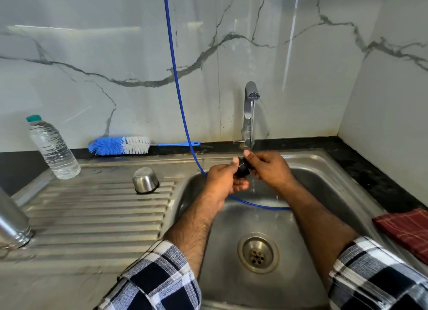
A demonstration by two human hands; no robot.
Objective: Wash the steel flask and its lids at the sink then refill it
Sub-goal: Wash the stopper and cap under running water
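Observation:
A small black inner lid [242,169] is held over the sink basin [308,168], just under the thin stream running from the steel tap [250,110]. My left hand [223,179] cups and grips it from the left, and my right hand [268,167] pinches it from the right. The steel cup lid [146,180] stands upside down on the ribbed draining board [97,207]. The steel flask [11,221] stands at the far left edge, only partly in view.
A plastic water bottle [52,147] stands at the back left. A blue and white bottle brush [125,145] lies along the wall. A blue hose [179,101] hangs into the basin. A red checked cloth [407,231] lies on the right counter. The drain [258,251] sits below my hands.

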